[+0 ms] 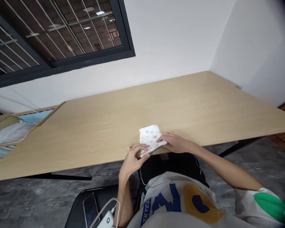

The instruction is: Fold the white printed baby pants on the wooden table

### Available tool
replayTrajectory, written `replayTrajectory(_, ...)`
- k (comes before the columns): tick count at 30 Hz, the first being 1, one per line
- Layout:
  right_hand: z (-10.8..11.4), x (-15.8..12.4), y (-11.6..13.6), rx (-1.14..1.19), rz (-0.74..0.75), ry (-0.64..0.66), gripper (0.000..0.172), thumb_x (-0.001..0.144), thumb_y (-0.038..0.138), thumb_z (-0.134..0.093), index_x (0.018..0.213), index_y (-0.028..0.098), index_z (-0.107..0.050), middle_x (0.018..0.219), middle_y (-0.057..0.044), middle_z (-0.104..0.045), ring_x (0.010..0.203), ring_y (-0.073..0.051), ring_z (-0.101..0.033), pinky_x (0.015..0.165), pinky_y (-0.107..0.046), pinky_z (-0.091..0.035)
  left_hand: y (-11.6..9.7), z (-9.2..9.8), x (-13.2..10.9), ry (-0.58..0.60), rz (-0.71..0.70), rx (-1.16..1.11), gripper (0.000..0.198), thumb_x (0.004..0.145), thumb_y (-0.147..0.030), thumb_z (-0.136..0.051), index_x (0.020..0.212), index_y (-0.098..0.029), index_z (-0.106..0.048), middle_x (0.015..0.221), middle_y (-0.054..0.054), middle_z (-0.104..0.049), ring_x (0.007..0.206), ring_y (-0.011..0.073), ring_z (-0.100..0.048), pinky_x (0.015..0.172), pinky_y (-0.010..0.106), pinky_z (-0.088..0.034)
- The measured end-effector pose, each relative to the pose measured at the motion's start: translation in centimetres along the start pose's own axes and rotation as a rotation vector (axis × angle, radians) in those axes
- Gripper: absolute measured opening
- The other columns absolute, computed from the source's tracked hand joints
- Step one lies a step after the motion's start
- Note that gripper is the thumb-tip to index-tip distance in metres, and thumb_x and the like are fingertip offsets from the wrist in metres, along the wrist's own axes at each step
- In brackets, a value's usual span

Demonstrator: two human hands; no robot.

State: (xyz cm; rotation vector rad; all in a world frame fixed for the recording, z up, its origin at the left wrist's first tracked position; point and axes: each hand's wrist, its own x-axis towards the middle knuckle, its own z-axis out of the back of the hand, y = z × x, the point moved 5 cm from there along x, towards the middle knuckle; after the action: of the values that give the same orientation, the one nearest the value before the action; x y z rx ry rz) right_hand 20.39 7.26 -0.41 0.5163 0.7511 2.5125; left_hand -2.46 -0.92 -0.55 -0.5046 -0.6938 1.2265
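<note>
A small white cloth [150, 136] with tiny printed figures lies folded near the front edge of a long light wooden table [194, 104]. My left hand [133, 158] pinches the cloth's near left corner at the table edge, fingers curled. My right hand [174, 142] rests on the cloth's right side, fingers pressed down flat and together on the fabric.
A black stool [85, 205] at lower left carries a phone [90, 209] and a white power bank [106, 219] with a cable. A wooden cot with blue bedding [11, 129] stands at far left. White walls and a barred window [49, 31] lie behind the table.
</note>
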Motion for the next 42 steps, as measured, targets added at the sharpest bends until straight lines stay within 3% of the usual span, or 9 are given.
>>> replayTrajectory(3,0.3,-0.5,0.1,0.041,-0.089,-0.071,0.028,0.107,0.041,-0.049,0.12,0.022,-0.063,0.117,-0.01,-0.073,0.11,-0.027,-0.064,0.096,-0.041,-0.045,0.6,-0.1,0.0,0.01,0.001,0.021,0.033,0.085,-0.047,-0.081,0.111,-0.028,-0.072,0.134,0.006,-0.072,0.13,0.0301,-0.061,0.118,0.051,-0.032)
replayTrajectory(8,0.7,0.4,-0.3,0.144,-0.223,-0.25,0.028,0.107,0.046,-0.049,0.114,0.022,-0.062,0.097,-0.005,-0.073,0.085,-0.023,-0.066,0.077,-0.034,-0.048,1.5,-0.3,1.2,-0.138,0.099,0.027,0.033,0.1,-0.051,-0.057,0.107,-0.022,-0.074,0.104,0.008,-0.078,0.099,0.0254,-0.069,0.096,0.042,-0.05)
replayTrajectory(12,0.5,1.8,-1.2,0.129,-0.316,-0.409,0.028,0.106,0.048,-0.048,0.115,0.024,-0.059,0.1,-0.005,-0.074,0.09,-0.024,-0.068,0.079,-0.034,-0.05,1.7,-0.7,2.2,-0.264,0.216,0.009,0.041,0.1,-0.056,-0.052,0.094,-0.019,-0.069,0.083,0.005,-0.072,0.075,0.0199,-0.065,0.073,0.032,-0.051)
replayTrajectory(15,-0.1,2.9,-2.0,0.028,-0.42,-0.452,0.028,0.107,0.045,-0.047,0.119,0.023,-0.058,0.103,-0.008,-0.074,0.097,-0.027,-0.069,0.083,-0.037,-0.051,2.0,-1.0,2.9,-0.345,0.286,0.037,0.039,0.098,-0.056,-0.053,0.096,-0.019,-0.067,0.077,0.003,-0.069,0.069,0.019,-0.062,0.068,0.032,-0.05)
replayTrajectory(18,-0.4,3.8,-2.3,-0.122,-0.465,-0.483,0.029,0.107,0.041,-0.048,0.126,0.021,-0.057,0.109,-0.012,-0.072,0.103,-0.03,-0.067,0.088,-0.04,-0.051,2.3,-1.3,3.3,-0.388,0.309,0.14,0.036,0.098,-0.049,-0.055,0.11,-0.017,-0.065,0.088,0.007,-0.072,0.078,0.0233,-0.067,0.077,0.038,-0.054)
replayTrajectory(22,-0.3,4.2,-1.2,-0.373,-0.397,-0.571,0.038,0.107,0.033,-0.046,0.138,0.014,-0.055,0.129,-0.023,-0.065,0.12,-0.037,-0.058,0.1,-0.05,-0.047,1.1,-1.5,3.4,-0.503,0.207,0.37,0.048,0.101,-0.042,-0.052,0.138,-0.012,-0.054,0.128,0.021,-0.066,0.121,0.034,-0.063,0.104,0.052,-0.05)
replayTrajectory(28,-2.1,4.7,0.4,-0.44,-0.007,-0.331,0.048,0.11,0.025,-0.032,0.155,0.016,-0.045,0.159,-0.018,-0.049,0.149,-0.032,-0.04,0.12,-0.051,-0.032,-0.9,-4.8,4.2,-0.261,-0.046,0.392,0.054,0.108,-0.038,-0.039,0.156,-0.014,-0.041,0.162,0.02,-0.044,0.156,0.0327,-0.036,0.124,0.054,-0.036)
replayTrajectory(36,-1.8,2.5,-1.6,-0.384,-0.072,-0.261,0.059,0.11,0.044,-0.036,0.161,0.014,-0.039,0.167,-0.019,-0.038,0.156,-0.033,-0.032,0.123,-0.055,-0.031,0.7,-4.2,3.3,-0.196,0.021,0.464,0.06,0.105,-0.045,-0.046,0.156,-0.014,-0.044,0.166,0.019,-0.04,0.156,0.0372,-0.036,0.124,0.057,-0.033)
replayTrajectory(42,-0.7,2.0,-2.0,-0.298,-0.061,-0.18,0.074,0.101,0.049,-0.057,0.163,0.014,-0.037,0.165,-0.022,-0.039,0.156,-0.035,-0.032,0.123,-0.055,-0.032,0.7,-3.9,3.4,-0.162,0.039,0.459,0.072,0.097,-0.056,-0.06,0.156,-0.017,-0.043,0.165,0.021,-0.04,0.152,0.0396,-0.041,0.12,0.061,-0.033)
